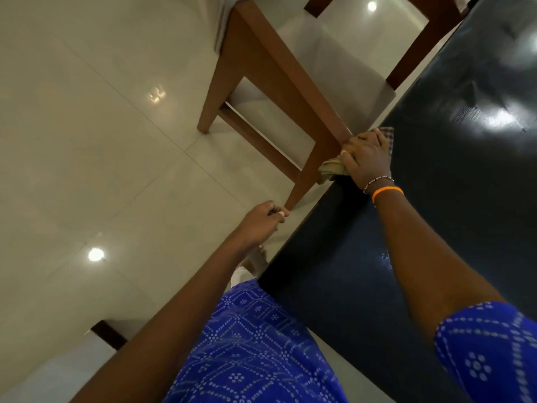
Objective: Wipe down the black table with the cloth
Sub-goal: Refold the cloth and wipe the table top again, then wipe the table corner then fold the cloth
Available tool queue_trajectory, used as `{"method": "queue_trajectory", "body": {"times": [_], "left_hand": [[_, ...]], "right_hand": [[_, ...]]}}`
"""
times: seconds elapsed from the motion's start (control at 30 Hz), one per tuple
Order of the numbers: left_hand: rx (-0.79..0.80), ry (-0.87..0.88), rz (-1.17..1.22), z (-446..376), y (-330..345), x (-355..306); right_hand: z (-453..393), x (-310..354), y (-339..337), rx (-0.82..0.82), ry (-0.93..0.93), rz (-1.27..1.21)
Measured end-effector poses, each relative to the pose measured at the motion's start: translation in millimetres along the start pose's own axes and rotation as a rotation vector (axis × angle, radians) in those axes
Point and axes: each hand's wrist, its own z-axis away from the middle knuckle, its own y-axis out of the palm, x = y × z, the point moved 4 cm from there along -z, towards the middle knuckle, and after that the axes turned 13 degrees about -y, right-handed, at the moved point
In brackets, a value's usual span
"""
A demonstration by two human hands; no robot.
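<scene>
The glossy black table (453,175) fills the right side of the head view, its left edge running diagonally. My right hand (366,158) presses a crumpled beige checked cloth (331,168) against that edge; part of the cloth shows beyond my fingertips, and a bunch of it hangs past the table's rim. My left hand (263,221) hovers over the floor to the left of the table, fingers loosely curled, holding nothing that I can make out.
A wooden chair (270,82) with a pale seat stands tucked against the table's edge, its leg close to my right hand. Shiny pale floor tiles (101,141) spread to the left. A dark furniture corner (109,334) shows at lower left.
</scene>
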Motion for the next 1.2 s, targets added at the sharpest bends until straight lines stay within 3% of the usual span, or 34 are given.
{"method": "queue_trajectory", "body": {"times": [0.2, 0.53, 0.7, 1.0, 1.2], "left_hand": [[-0.051, 0.019, 0.016, 10, -12, 4], [-0.042, 0.071, 0.017, 43, -32, 39], [-0.009, -0.013, 0.006, 51, -30, 87], [0.062, -0.159, -0.079, 79, -1, 115], [0.255, -0.191, -0.31, 112, 50, 117]], "right_hand": [[14, 23, 2, 0.046, 0.025, 0.032], [116, 175, 38, 0.076, -0.108, -0.023], [165, 228, 53, 0.084, -0.204, -0.073], [223, 227, 56, -0.11, -0.106, -0.035], [306, 190, 65, -0.193, 0.054, -0.024]]}}
